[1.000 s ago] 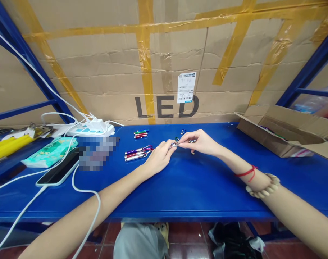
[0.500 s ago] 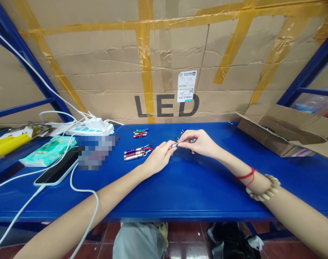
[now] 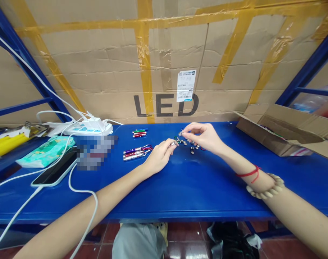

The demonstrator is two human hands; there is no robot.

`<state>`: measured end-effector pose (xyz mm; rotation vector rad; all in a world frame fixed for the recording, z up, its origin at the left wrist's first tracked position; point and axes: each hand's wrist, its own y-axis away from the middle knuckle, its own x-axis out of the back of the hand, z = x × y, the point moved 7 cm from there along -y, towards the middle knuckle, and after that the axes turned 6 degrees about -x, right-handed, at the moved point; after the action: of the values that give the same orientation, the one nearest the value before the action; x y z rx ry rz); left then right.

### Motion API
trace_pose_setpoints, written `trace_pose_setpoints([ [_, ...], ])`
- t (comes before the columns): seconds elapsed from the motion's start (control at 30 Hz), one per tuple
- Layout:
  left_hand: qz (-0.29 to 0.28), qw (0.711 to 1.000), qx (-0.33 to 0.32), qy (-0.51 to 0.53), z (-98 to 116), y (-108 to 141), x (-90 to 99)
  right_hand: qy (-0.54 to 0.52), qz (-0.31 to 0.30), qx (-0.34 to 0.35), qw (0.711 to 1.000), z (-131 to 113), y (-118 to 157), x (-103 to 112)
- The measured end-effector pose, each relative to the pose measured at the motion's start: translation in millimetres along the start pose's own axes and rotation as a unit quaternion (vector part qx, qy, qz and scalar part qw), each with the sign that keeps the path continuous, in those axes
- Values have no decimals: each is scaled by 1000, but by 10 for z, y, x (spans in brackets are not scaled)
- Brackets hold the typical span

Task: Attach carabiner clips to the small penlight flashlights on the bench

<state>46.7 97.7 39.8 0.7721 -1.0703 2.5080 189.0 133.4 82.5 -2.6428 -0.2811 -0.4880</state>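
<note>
Two hands have parted toward the desk's (image 3: 180, 190) back edge: left hand (image 3: 159, 154) curled round a silvery tube (image 3: 173, 143), right hand (image 3: 203, 136) pinching a small piece (image 3: 180, 133). Cardboard (image 3: 99, 72) reads "LED".

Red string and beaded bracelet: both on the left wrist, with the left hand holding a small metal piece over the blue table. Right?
Wrong wrist. The head view shows the red string and beaded bracelet both on the right wrist. The left hand does hold a small metal piece over the blue table.
</note>
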Motion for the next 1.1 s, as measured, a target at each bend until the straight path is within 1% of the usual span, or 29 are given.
trace_pose_setpoints([
  [0.07,39,999,8,-7,-2,-3,77,-16,79,12,997,-27,-24,193],
  [0.13,74,997,27,-15,-22,0,151,-40,154,18,987,-31,-39,391],
  [0.17,83,996,37,-20,-36,1,174,-52,178,18,983,-23,-46,465],
  [0.23,82,995,56,-28,-65,2,186,-71,193,12,979,4,-68,545],
  [0.33,57,995,73,-41,-93,5,154,-65,176,4,982,32,-91,541],
  [0.5,22,995,69,-63,-92,16,103,-46,155,11,987,-2,-65,448],
  [0.63,-9,995,70,-74,-102,24,57,-19,113,47,992,-98,-37,309],
  [0.73,-8,995,50,-91,-76,16,51,6,100,86,991,-188,-10,255],
  [0.87,6,995,10,-100,-24,-6,53,24,115,115,986,-254,22,262],
  [1.03,9,996,-11,-83,-8,-21,49,66,68,128,987,-231,51,118],
  [1.1,10,997,-12,-81,-9,-22,52,84,63,140,985,-235,64,90],
])
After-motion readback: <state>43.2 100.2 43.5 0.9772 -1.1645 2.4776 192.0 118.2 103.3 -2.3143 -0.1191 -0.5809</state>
